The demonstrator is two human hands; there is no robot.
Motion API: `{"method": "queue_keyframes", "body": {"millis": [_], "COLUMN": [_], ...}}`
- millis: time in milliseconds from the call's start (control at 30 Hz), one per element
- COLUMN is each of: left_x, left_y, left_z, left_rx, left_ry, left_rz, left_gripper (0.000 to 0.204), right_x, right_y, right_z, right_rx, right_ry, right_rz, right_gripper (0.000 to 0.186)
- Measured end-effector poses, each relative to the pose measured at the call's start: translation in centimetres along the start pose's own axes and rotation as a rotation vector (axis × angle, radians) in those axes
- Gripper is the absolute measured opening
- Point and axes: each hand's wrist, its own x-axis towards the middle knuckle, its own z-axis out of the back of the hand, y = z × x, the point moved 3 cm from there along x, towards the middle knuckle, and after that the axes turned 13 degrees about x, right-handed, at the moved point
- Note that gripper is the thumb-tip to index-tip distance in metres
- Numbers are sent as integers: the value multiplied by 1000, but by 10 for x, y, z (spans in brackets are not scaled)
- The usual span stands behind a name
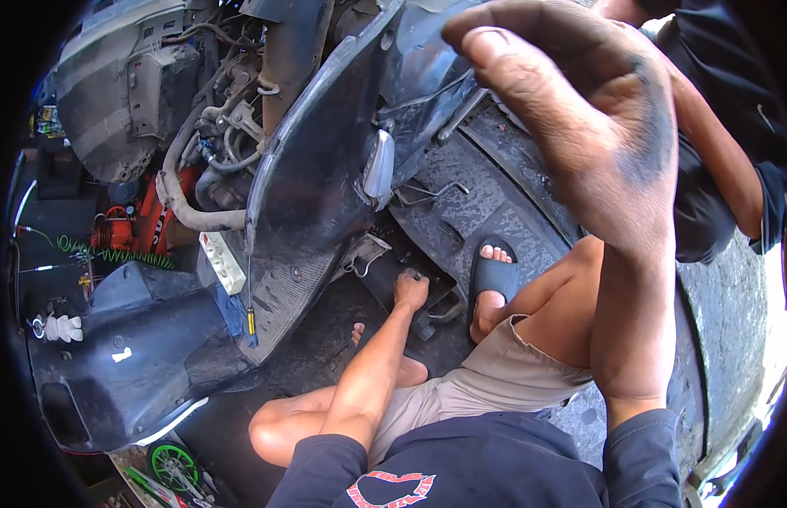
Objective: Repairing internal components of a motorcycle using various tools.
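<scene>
My left hand (412, 289) reaches down, fingers curled, at a dark box-like part (385, 284) on the floor between my legs; what it grips is hidden. Close up at the upper right is my raised right hand (592, 127), its palm smeared black. The right thumb lies against the bent forefinger, and nothing shows between them. A large black scooter panel (317, 161) with a silver footpeg-like piece (379, 169) stands ahead of the left hand. Left of it, a yellow-handled screwdriver (251, 320) rests on the ribbed footboard (287, 292).
A white power strip (222, 262) and a blue rag (231, 311) lie by the footboard. A dark scooter body cover (148, 356) fills the left. Dusty engine tubing (198, 212) stands beyond. Another person's arm (719, 152) is close at the upper right.
</scene>
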Motion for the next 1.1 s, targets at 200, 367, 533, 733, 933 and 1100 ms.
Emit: {"method": "queue_keyframes", "body": {"millis": [200, 367, 533, 733, 933, 1100], "left_x": [48, 133, 158, 85, -58, -111], "left_y": [17, 75, 9, 39, -45, -107], "left_z": [1, -8, -3, 23, 22, 91], "left_rx": [-32, 185, 246, 313, -1445, -1677], "left_ry": [-329, -418, -400, -428, 493, 702], "left_rz": [219, 160, 55, 51, 57, -344], "left_gripper": [36, 47, 38, 28, 26, 36], "right_x": [-6, -6, -6, 6, 4, 6], "right_y": [20, 30, 32, 45, 29, 9], "right_z": [6, 3, 11, 15, -4, -21], "right_rx": [-81, -112, -215, -433, -419, -113], "right_ry": [-37, -81, -70, 243, 105, 84], "right_rz": [-190, -315, -133, 63, -151, -260], "right_gripper": [23, 26, 20, 18, 19, 17]}}
